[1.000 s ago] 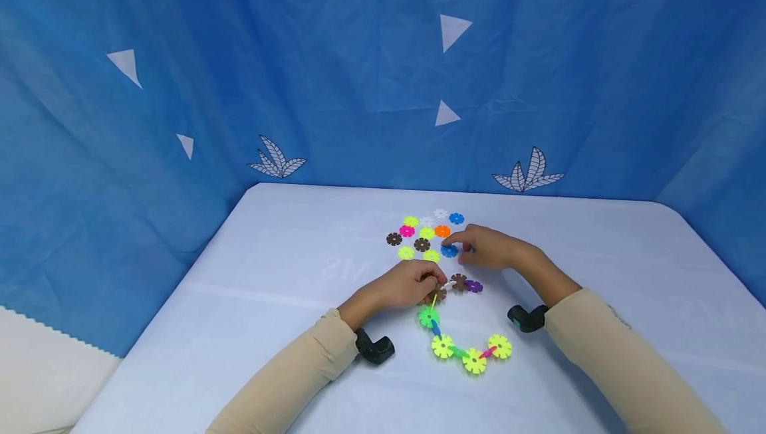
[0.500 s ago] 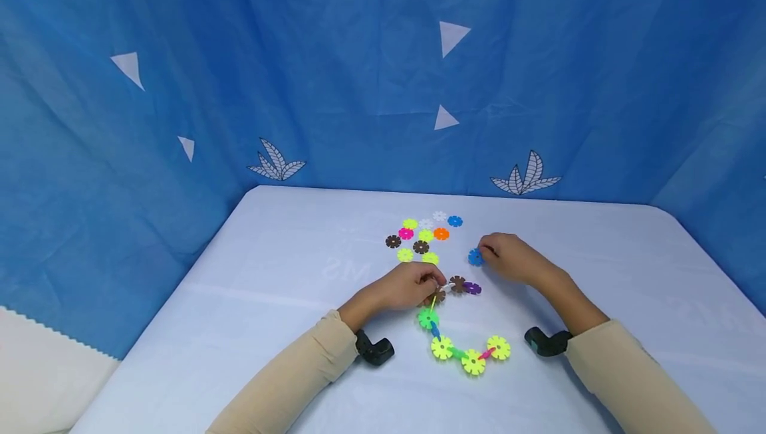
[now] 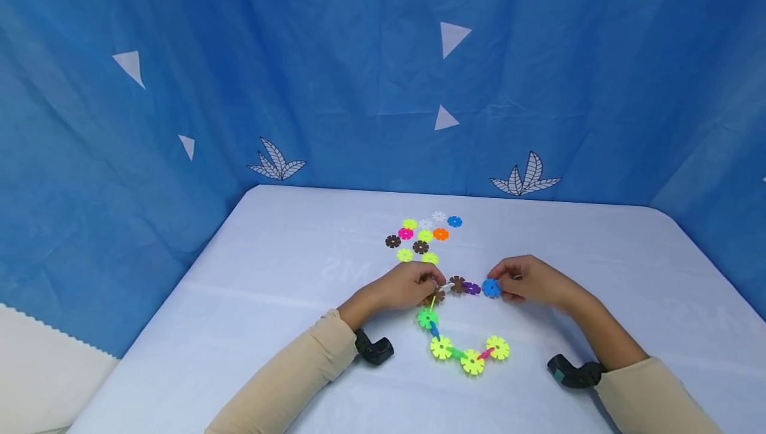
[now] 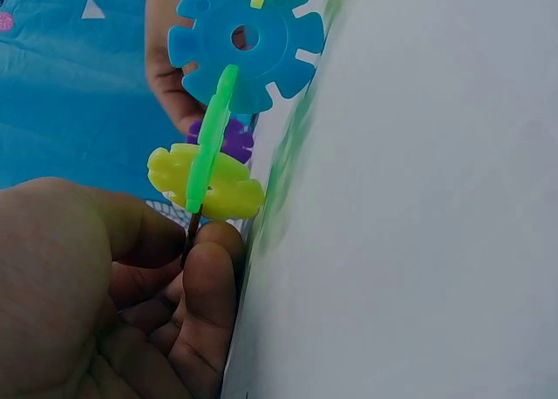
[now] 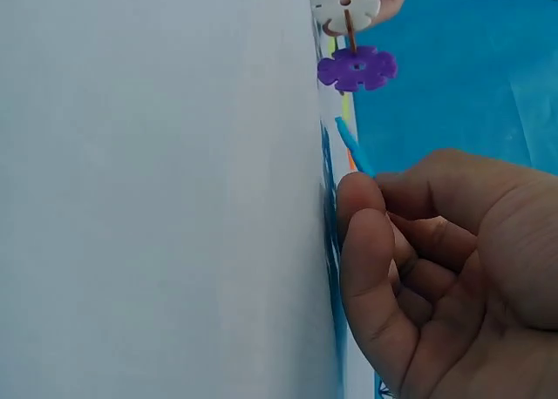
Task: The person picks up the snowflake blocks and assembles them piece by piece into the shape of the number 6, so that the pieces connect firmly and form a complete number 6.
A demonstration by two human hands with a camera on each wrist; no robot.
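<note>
My left hand [image 3: 409,284] pinches a brown notched flower disc [image 4: 191,233] between thumb and fingers. That disc belongs to a curved chain of interlocked discs, with a green disc [image 3: 427,318] and several yellow ones trailing toward the front. From the held disc the chain also runs right through a white disc [image 5: 346,3] and another brown disc [image 3: 457,284] to a purple disc [image 3: 471,288] at its end. My right hand [image 3: 532,280] pinches a loose blue flower disc [image 3: 491,288], its free edge facing the purple disc across a small gap.
Behind the hands several loose discs lie flat on the white table [image 3: 299,354], among them an orange disc [image 3: 440,234], a pink disc [image 3: 405,233] and a second blue disc [image 3: 455,221]. A blue curtain [image 3: 371,75] hangs beyond the table's far edge.
My right hand has picked the blue disc from the loose group and brought it right and nearer, beside the purple disc. My left hand has kept its grip in place.
</note>
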